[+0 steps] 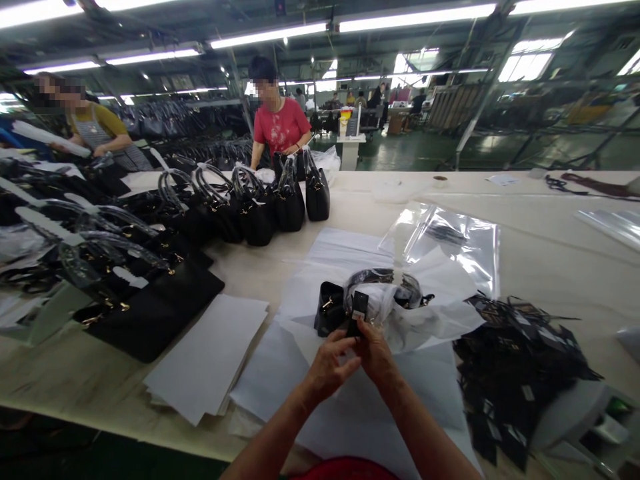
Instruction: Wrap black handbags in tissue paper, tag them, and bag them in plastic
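Black card tag [359,304] stands between the pinching fingers of the right hand [376,355], before a partly paper-wrapped handbag [330,310] on the bench [267,272]. The left hand [325,365] curls its fingers near the tag's lower end; whether they grip it, I cannot tell. More tags [515,363] lie heaped rightward.

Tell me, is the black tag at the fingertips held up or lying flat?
Held up: the right hand pinches the black tag near its lower end, and the rest sticks up.
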`<state>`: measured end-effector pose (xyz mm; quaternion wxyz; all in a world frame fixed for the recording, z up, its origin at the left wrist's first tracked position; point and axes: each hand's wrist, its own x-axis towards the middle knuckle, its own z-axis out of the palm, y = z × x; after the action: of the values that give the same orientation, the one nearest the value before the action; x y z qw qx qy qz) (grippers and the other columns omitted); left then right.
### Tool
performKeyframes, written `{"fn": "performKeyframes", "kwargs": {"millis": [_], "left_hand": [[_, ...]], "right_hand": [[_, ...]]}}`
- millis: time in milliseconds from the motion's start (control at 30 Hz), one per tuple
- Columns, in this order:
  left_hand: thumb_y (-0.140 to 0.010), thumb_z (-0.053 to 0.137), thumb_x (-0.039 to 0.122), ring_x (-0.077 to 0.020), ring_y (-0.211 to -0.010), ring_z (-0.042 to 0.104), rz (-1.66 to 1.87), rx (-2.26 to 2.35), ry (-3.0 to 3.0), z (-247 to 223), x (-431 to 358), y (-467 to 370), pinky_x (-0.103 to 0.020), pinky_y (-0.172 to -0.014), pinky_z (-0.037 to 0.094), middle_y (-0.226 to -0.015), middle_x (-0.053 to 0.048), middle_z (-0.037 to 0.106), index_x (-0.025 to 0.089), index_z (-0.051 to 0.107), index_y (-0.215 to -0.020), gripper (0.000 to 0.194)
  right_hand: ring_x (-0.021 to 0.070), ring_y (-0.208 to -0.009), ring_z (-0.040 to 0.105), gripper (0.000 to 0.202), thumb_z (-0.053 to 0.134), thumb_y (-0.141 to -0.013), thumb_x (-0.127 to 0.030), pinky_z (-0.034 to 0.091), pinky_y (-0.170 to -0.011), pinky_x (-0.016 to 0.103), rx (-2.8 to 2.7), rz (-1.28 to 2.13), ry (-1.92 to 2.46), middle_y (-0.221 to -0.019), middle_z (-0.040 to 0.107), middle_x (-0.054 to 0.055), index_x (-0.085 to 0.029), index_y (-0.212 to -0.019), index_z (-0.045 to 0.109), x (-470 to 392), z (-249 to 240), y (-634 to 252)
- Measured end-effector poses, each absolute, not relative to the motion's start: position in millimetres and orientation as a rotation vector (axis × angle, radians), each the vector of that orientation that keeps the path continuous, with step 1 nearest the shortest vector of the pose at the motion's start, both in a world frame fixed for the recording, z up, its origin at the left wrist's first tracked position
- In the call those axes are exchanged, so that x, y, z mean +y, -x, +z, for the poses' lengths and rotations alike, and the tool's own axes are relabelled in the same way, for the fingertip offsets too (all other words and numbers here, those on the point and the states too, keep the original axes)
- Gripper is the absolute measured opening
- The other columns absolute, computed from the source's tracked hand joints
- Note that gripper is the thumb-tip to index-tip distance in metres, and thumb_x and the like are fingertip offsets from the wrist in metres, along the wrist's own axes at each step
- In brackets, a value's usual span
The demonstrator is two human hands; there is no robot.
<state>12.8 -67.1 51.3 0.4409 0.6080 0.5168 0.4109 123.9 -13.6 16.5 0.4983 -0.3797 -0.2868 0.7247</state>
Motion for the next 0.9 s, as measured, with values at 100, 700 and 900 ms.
{"fn": "performKeyframes", "kwargs": {"millis": [100,700,900], "left_hand": [[-0.074,0.063,0.026,-0.0206,-0.096,0.055,1.022,1.248,-1.458,58,-64,-9,-0.026,-0.073,0.047,-0.110,-0.009,0.060,0.019,0.068,-0.105,0.032],[-0.072,0.061,0.021,-0.0154,-0.072,0.063,0.984,1.580,-1.636,60,-56,29,-0.024,-0.071,0.050,-0.079,-0.004,0.070,0.022,0.074,-0.075,0.014],[-0.060,0.066,0.031,-0.0133,-0.055,0.055,1.029,1.615,-1.104,72,-105,32,-0.022,-0.053,0.044,-0.062,-0.002,0.065,0.020,0.074,-0.067,0.016]], "right_hand": [[0.0181,-0.069,0.060,0.051,0.052,-0.078,-0.064,0.047,-0.061,0.029,-0.739,1.806,0.904,-0.075,0.067,0.006,-0.017,-0.083,0.068,-24,22,-126],[0.0116,-0.053,0.047,0.032,0.067,-0.067,-0.049,0.040,-0.054,0.025,-1.165,1.418,1.114,-0.054,0.052,-0.002,-0.018,-0.059,0.059,-20,32,-150],[0.0127,-0.059,0.052,0.034,0.072,-0.063,-0.046,0.041,-0.052,0.024,-1.041,1.497,1.103,-0.066,0.060,-0.001,-0.019,-0.082,0.062,-17,25,-151]]}}
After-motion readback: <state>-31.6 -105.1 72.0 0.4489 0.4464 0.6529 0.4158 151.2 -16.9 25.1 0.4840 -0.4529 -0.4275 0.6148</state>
